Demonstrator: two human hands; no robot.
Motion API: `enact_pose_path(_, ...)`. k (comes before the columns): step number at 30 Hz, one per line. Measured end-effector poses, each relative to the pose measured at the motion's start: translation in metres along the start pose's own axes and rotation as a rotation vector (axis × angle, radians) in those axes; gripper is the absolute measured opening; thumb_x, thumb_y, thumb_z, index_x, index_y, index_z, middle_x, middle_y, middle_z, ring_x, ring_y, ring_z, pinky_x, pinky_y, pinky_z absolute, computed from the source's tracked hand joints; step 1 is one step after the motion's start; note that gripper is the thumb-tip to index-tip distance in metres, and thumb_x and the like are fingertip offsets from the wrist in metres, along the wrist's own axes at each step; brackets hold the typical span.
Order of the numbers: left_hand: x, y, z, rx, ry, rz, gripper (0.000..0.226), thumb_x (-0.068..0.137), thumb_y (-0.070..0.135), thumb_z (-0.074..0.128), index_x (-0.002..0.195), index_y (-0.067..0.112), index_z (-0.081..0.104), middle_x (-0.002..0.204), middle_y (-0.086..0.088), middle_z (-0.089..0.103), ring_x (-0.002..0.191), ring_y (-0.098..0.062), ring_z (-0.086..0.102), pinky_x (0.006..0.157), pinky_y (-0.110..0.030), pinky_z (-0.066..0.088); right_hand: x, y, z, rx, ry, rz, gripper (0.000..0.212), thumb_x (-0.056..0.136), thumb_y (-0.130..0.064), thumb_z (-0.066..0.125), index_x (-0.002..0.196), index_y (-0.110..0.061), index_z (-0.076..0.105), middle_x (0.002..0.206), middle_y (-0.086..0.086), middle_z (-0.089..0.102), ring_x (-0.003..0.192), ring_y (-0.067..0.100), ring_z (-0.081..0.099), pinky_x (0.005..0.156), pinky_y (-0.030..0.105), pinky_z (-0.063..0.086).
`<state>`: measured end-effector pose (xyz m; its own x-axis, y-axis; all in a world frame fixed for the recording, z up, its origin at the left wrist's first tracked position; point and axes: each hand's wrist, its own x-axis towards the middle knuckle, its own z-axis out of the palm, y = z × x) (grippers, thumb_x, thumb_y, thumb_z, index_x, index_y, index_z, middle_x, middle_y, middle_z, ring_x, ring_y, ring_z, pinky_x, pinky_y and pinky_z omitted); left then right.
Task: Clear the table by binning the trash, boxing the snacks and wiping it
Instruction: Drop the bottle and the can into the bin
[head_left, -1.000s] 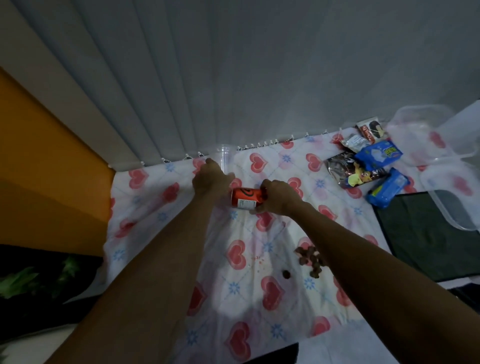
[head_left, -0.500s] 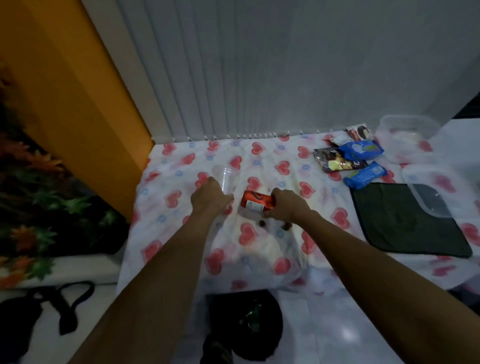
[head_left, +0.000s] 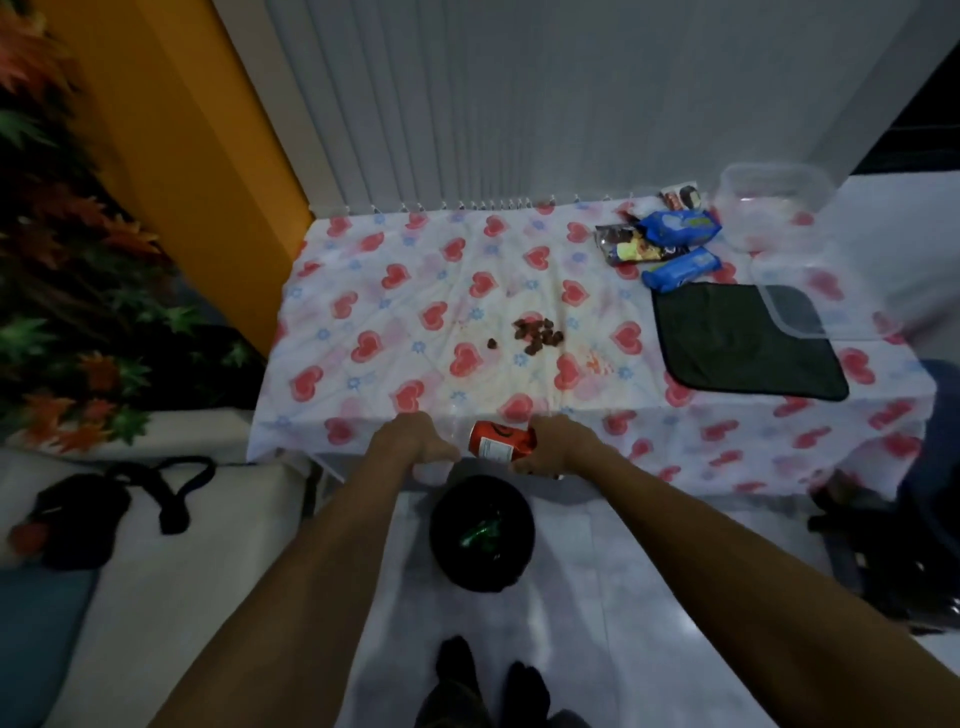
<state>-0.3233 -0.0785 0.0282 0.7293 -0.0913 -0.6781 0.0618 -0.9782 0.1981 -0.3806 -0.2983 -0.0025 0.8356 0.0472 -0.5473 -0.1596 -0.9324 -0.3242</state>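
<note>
My right hand grips an orange drink can lying sideways, just off the table's near edge. My left hand is closed around a clear plastic cup, which shows only faintly under the fingers. Both hands hover above a black bin on the floor, which holds something green. On the heart-print tablecloth lies a pile of brown crumbs with a red smear beside it. Several snack packets lie at the back right.
A clear plastic box stands at the far right corner, its lid partly over a dark cloth. A black bag lies on a bench at the left. Plants fill the left side. My feet are on the white floor.
Both hands have drawn back from the middle of the table to its near edge, carrying the can and the cup. The view has pulled back, revealing the bin below.
</note>
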Motion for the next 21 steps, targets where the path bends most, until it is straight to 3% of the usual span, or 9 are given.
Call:
enact_pose_path(2,-0.003,-0.007,0.022,-0.042,-0.073,-0.026,0.068,0.075,0.053,0.079,0.120,0.006,0.064,0.098,-0.012,0.070,0.082,-0.028,0.072,0.064,-0.034,0.062,-0.008,0.003,0.026,0.027,-0.021,0.009,0.066,0.076,-0.058,0.074,0.122,-0.015,0.054,0.115,0.008,0.065,0.097,0.025,0.063,0.076,0.033,0.051)
enact_pose_path(4,0.000,-0.013,0.048,-0.095,-0.114,-0.023,0.062,0.080,0.047,0.079,0.124,0.007,0.061,0.092,-0.009,0.065,0.078,-0.025,0.069,0.049,-0.027,0.055,-0.010,0.007,0.057,0.087,-0.011,0.020,0.068,0.079,-0.055,0.071,0.135,-0.023,0.050,0.117,0.005,0.065,0.099,0.024,0.065,0.082,0.034,0.054)
enact_pose_path(5,0.005,-0.015,0.062,-0.102,-0.129,-0.016,0.063,0.082,0.046,0.078,0.128,0.009,0.059,0.102,-0.011,0.066,0.087,-0.028,0.069,0.054,-0.028,0.056,-0.011,0.009,0.070,0.110,0.008,0.023,0.067,0.080,-0.057,0.068,0.137,-0.027,0.050,0.116,0.004,0.067,0.098,0.025,0.066,0.082,0.034,0.055)
enact_pose_path(7,0.022,-0.018,0.090,-0.089,-0.159,-0.035,0.072,0.082,0.053,0.075,0.135,0.009,0.055,0.123,-0.016,0.066,0.106,-0.033,0.068,0.075,-0.033,0.059,-0.003,0.016,0.101,0.192,0.011,0.126,0.064,0.077,-0.068,0.064,0.121,-0.021,0.061,0.102,0.005,0.071,0.089,0.025,0.069,0.075,0.034,0.057)
enact_pose_path(9,0.037,-0.018,0.118,-0.095,-0.210,-0.094,0.073,0.081,0.060,0.072,0.132,0.010,0.058,0.122,-0.016,0.067,0.105,-0.033,0.069,0.088,-0.039,0.060,0.012,0.026,0.132,0.286,-0.037,0.223,0.073,0.072,-0.080,0.058,0.108,-0.016,0.062,0.093,0.005,0.070,0.084,0.025,0.071,0.073,0.036,0.060)
enact_pose_path(14,0.065,-0.024,0.160,-0.089,-0.200,-0.119,0.063,0.080,0.057,0.074,0.120,0.008,0.067,0.106,-0.016,0.071,0.094,-0.032,0.071,0.085,-0.044,0.061,0.039,0.034,0.167,0.351,-0.116,0.321,0.066,0.084,-0.062,0.061,0.118,-0.007,0.056,0.103,0.014,0.068,0.090,0.031,0.069,0.076,0.038,0.059)
enact_pose_path(18,0.081,-0.028,0.165,-0.097,-0.203,-0.137,0.078,0.077,0.066,0.071,0.131,0.011,0.060,0.112,-0.015,0.072,0.098,-0.032,0.072,0.086,-0.043,0.061,0.054,0.030,0.170,0.382,-0.115,0.339,0.069,0.083,-0.066,0.058,0.115,-0.005,0.059,0.104,0.016,0.068,0.091,0.033,0.069,0.078,0.040,0.059)
enact_pose_path(21,0.087,-0.025,0.157,-0.094,-0.166,-0.151,0.071,0.080,0.068,0.066,0.118,0.008,0.064,0.085,-0.012,0.070,0.077,-0.029,0.074,0.075,-0.040,0.064,0.062,0.028,0.168,0.324,-0.110,0.319,0.065,0.087,-0.056,0.064,0.124,-0.003,0.054,0.113,0.017,0.064,0.100,0.032,0.065,0.074,0.033,0.050)
